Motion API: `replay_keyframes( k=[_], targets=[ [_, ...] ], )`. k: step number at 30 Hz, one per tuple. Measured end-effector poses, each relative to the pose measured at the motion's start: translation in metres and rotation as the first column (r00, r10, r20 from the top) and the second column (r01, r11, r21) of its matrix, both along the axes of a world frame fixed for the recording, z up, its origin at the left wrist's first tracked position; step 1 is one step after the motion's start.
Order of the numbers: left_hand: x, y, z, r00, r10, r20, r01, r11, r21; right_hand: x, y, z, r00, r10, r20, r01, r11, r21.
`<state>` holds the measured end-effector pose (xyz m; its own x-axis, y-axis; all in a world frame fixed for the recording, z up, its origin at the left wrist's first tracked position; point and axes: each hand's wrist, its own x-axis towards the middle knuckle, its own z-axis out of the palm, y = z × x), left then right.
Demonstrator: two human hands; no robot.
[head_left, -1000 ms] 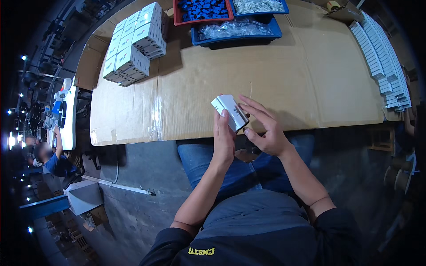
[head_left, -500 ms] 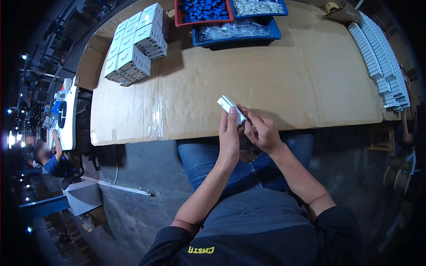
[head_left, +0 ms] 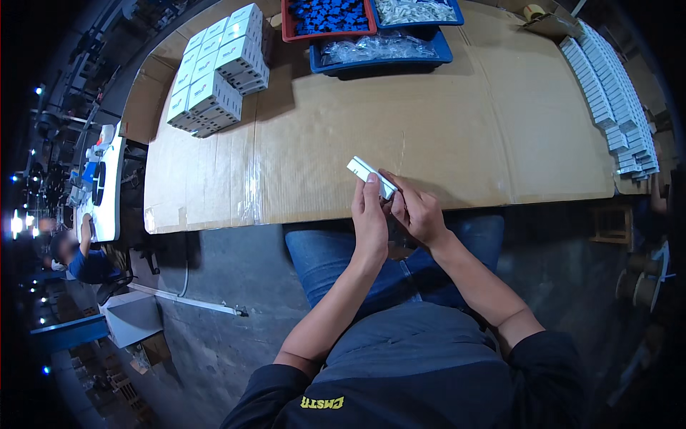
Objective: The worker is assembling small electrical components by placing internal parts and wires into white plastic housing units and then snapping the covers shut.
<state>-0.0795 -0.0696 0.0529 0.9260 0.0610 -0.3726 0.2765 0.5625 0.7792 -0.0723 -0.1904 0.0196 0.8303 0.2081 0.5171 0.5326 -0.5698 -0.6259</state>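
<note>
A small, slim white box [head_left: 363,169] is held slanted above the near edge of the cardboard-covered table. My left hand [head_left: 370,218] grips it from the left, with the thumb lying along its upper face. My right hand [head_left: 420,214] is closed at the box's lower right end, fingers pinching there. Those fingers partly hide that end, so I cannot see whether it is folded in or loose.
White boxes [head_left: 207,89] form a stack at the back left. A red tray [head_left: 288,28] of blue parts and blue trays [head_left: 389,69] of clear bags and pale pieces stand at the back. Slim white boxes [head_left: 607,100] line the right. Another person [head_left: 93,264] sits far left.
The white box and both hands have shifted very slightly left. My grip on it looks the same. The person at far left has lowered an arm a little.
</note>
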Motion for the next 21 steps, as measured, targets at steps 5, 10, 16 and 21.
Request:
replay_keyframes(
  k=[5, 10, 16, 21],
  targets=[
    [-0.002, 0.006, -0.006, 1.000, 0.003, 0.020, -0.004, 1.000, 0.019, 0.001, 0.003, 0.006, 1.000, 0.023, 0.008, -0.023, 1.000, 0.010],
    [0.006, 0.018, -0.009, 0.978, -0.013, 0.208, 0.006, 0.999, 0.033, 0.008, -0.002, 0.020, 0.931, 0.333, -0.152, -0.216, 0.834, 0.508],
    [0.006, 0.024, -0.007, 0.852, -0.245, 0.462, 0.065, 0.926, 0.372, 0.010, -0.017, 0.063, 0.717, 0.380, -0.584, 0.132, 0.749, 0.650],
    [0.005, 0.025, -0.012, 0.774, -0.410, 0.483, 0.073, 0.815, 0.574, 0.009, -0.017, 0.064, 0.619, 0.484, -0.618, 0.198, 0.665, 0.720]
  ],
)
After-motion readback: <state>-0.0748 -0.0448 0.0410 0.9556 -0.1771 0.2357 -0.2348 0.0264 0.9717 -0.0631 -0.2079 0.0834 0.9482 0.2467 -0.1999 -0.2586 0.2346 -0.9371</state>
